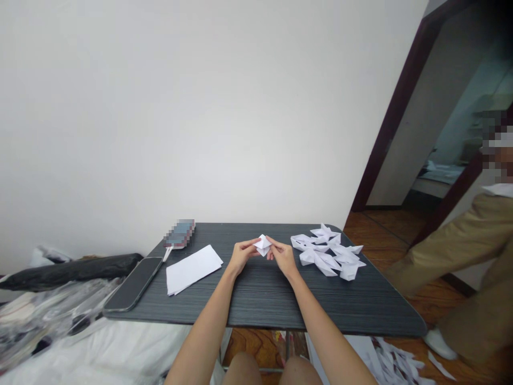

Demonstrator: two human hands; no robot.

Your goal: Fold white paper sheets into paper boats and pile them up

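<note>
A small piece of folded white paper [263, 244], diamond-shaped from this side, is held up over the middle of the dark table. My left hand [242, 255] pinches its left corner between thumb and fingers. On the opposite corner, my right hand [282, 256] is closed in the same way. To the right of my hands lies a loose pile of folded white paper boats [320, 259]. A short stack of flat white paper sheets [193, 270] rests to the left.
The black table [272, 310] stands against a pale wall. At its left edge lie a dark phone [134, 283] and a blurred-out device [180, 234] with a white cable. Paper strips [395, 363] litter the floor. A person in tan trousers [452, 240] is at the right.
</note>
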